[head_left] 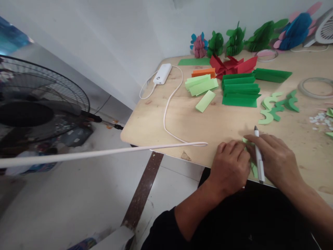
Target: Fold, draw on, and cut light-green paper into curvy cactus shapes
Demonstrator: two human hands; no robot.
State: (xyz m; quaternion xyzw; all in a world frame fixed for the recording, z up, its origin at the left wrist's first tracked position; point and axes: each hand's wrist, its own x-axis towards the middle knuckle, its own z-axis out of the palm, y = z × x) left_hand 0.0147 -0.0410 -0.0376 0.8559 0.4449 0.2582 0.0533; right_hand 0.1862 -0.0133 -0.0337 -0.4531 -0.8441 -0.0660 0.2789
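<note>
At the table's front edge, my left hand [230, 166] is closed, its fingers curled against a light green piece of paper [254, 170]. Most of that paper is hidden under both hands. My right hand [277, 156] is closed beside it, with a white pen [259, 158] tucked between its fingers and the dark tip pointing away from me. The right fingertips also meet the paper, close to the left ones. Just beyond my hands lie wavy cut strips of light green paper [265, 116] and darker green paper [277, 110].
Folded dark green papers [240, 91], light green papers [201, 85] and red papers [231, 66] lie farther back. Paper honeycomb figures [235, 41] line the wall. A white power bank [162, 74] trails a cable [104, 153] across the left edge. Right are a tape roll [303, 92] and paper scraps [321, 119].
</note>
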